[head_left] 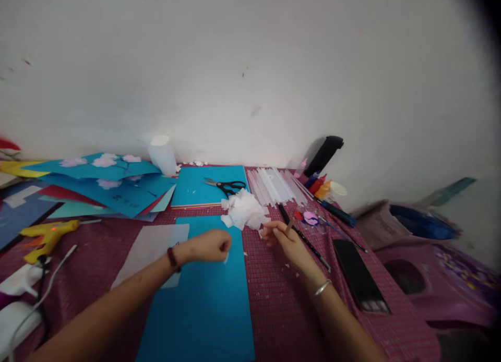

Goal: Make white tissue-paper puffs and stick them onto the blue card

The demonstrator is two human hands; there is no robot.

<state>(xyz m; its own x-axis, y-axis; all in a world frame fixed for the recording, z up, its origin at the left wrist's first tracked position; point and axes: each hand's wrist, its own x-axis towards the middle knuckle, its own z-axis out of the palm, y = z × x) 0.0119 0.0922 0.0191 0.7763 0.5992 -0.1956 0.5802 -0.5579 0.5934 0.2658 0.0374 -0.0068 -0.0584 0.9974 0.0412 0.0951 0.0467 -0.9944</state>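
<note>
My left hand (209, 245) is closed in a fist above a large sheet of blue paper (211, 310). A small bit of white paper (226, 257) pokes out at its lower edge. Held between the fingers of my right hand (282, 239) is a thin brown stick (289, 226); what kind it is, I cannot tell. The fingertips of that hand are beside a heap of torn white paper pieces (245, 209), at the top edge of the blue sheet. A translucent white sheet (151, 250) lies left of the blue one, partly behind my left forearm.
Black-handled scissors (230, 186) rest on a blue paper stack (188, 187). White glue sticks (272, 184), a black pencil (313, 250) and a phone (360, 276) lie to the right. Leftward are a yellow glue gun (49, 237) and blue cards with paper flowers (105, 160).
</note>
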